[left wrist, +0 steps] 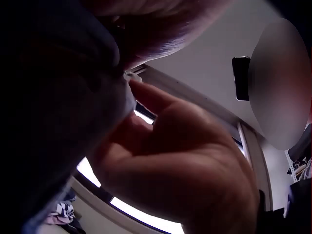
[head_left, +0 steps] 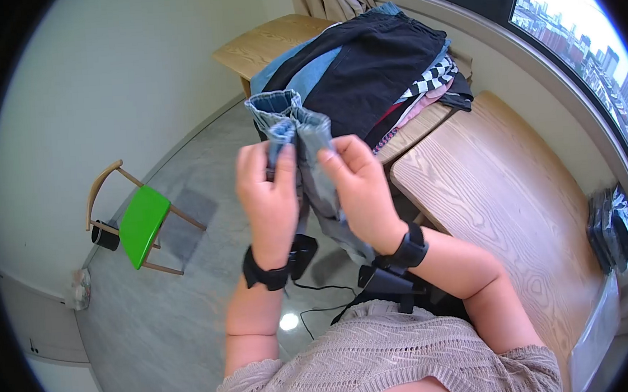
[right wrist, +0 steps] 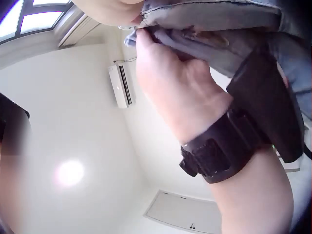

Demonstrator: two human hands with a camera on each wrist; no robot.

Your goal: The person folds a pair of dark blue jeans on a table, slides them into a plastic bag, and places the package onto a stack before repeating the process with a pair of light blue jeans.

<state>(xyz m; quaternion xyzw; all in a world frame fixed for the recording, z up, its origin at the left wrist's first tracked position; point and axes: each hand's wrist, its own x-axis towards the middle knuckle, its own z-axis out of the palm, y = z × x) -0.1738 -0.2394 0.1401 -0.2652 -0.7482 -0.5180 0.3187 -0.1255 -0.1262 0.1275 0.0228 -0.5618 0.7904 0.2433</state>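
A pair of faded blue jeans hangs in front of the person's chest, waistband up and legs trailing down toward the lap. The left hand pinches the waistband on one side, thumb on top. On the other side, the right hand grips the denim between thumb and curled fingers. Between the two hands the waistband bunches and folds. In the right wrist view, the denim spreads across the top, with the left hand holding its edge. The left wrist view is dark, the cloth mostly in shadow.
Beyond the hands, a pile of folded clothes lies on a wooden table. A second wooden table stands at the right, with packed dark garments along its far edge. A green-seated chair is at the left. Cables run across the floor.
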